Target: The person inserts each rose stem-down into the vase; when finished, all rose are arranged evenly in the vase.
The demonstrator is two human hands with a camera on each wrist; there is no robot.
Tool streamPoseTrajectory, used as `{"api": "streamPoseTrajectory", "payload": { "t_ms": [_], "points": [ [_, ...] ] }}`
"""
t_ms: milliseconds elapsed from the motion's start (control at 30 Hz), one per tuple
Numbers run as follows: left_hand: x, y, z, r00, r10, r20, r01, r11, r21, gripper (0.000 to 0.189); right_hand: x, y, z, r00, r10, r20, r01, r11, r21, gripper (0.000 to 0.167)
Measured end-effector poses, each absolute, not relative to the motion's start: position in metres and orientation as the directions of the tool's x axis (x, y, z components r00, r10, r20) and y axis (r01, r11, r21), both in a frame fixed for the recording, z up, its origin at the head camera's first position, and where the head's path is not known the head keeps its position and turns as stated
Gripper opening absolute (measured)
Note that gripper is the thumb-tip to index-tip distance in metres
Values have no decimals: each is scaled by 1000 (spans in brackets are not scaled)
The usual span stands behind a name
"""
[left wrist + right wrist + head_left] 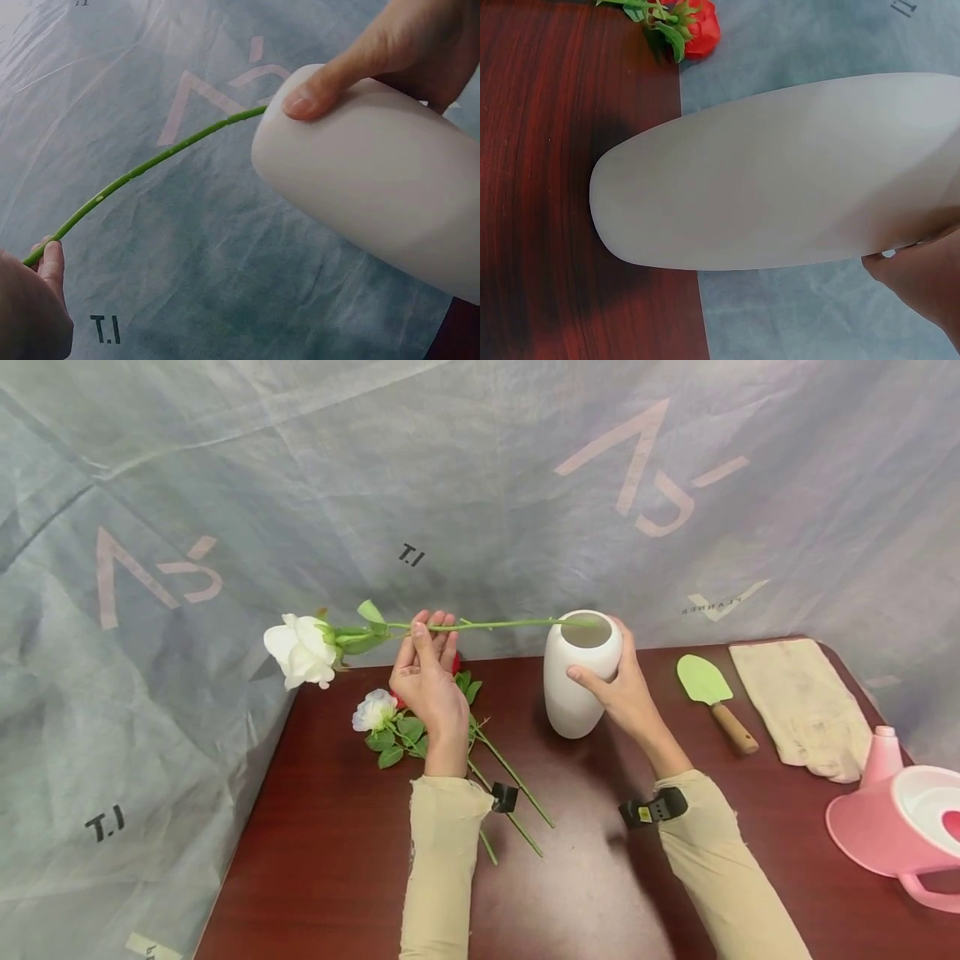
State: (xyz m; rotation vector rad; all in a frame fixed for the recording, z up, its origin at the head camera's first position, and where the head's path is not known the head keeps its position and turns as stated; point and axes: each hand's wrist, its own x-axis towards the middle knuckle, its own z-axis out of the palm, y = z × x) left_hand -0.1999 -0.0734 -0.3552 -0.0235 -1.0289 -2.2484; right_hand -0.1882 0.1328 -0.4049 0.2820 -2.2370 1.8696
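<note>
My left hand (432,681) pinches the green stem of a white rose (302,650) between thumb and fingers. The rose lies nearly level, its bloom out to the left. Its stem tip reaches over the rim into the mouth of a white vase (573,685). My right hand (626,689) grips that vase near the top from the right side, thumb across the front. In the left wrist view the stem (150,163) bends in an arc to the vase mouth. The vase's rounded base shows over the table in the right wrist view.
A pale rose (375,710), a red rose (702,30) and loose stems lie on the dark red table (337,860), partly behind my left arm. To the right are a green trowel (705,681), cloth gloves (802,706) and a pink watering can (873,827). A grey sheet hangs behind.
</note>
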Motion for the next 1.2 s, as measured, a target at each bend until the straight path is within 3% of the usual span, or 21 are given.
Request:
{"api": "streamPoseTrajectory", "payload": {
  "t_ms": [500, 967, 1200],
  "points": [
    [-208, -58, -356, -788, -503, 355, 565, -363, 741, 25, -196, 138, -421, -962, -26, 272, -273, 137, -952, 86],
    [-222, -39, -362, -772, -462, 437, 590, -264, 763, 31, -189, 134, -409, -962, -13, 271, -270, 159, -950, 84],
    [-232, -25, -361, -801, -444, 403, 561, -320, 764, 21, -189, 135, -409, -959, 4, 284, -279, 167, -946, 83]
  ]
}}
